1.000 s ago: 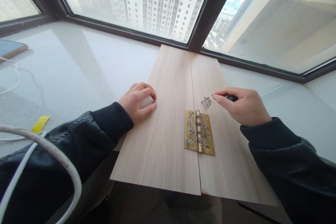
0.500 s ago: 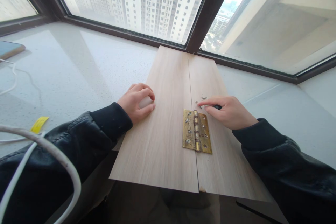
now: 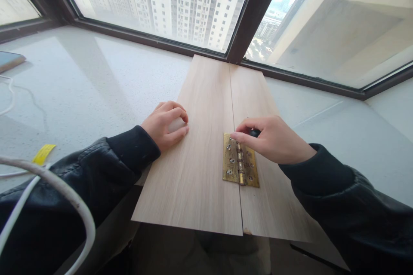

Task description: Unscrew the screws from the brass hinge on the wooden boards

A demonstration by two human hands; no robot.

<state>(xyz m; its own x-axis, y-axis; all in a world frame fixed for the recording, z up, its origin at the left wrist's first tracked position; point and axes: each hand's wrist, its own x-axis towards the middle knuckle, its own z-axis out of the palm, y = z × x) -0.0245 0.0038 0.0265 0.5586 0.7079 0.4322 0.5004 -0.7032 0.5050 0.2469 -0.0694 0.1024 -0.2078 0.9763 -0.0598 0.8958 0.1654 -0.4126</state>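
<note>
Two light wooden boards (image 3: 200, 159) lie side by side on a white stone sill, their seam running away from me. A brass hinge (image 3: 240, 165) straddles the seam near the front, with screws in several holes. My right hand (image 3: 274, 139) is curled, its fingertips pinched at the hinge's top left corner, and a dark object shows inside the palm. Whether a screw sits between those fingertips is hidden. My left hand (image 3: 166, 124) rests on the left board's edge, fingers curled over something pale.
A white cable (image 3: 48, 189) loops across the lower left, beside a yellow tag (image 3: 41, 154). A phone (image 3: 9, 61) lies at the far left on the sill (image 3: 84, 86). Dark window frames (image 3: 254, 13) run behind the boards.
My right hand has moved left and toward me, from the loose screws above the hinge down to the hinge's top left corner. The screws are now hidden beneath it. The left hand stays put.
</note>
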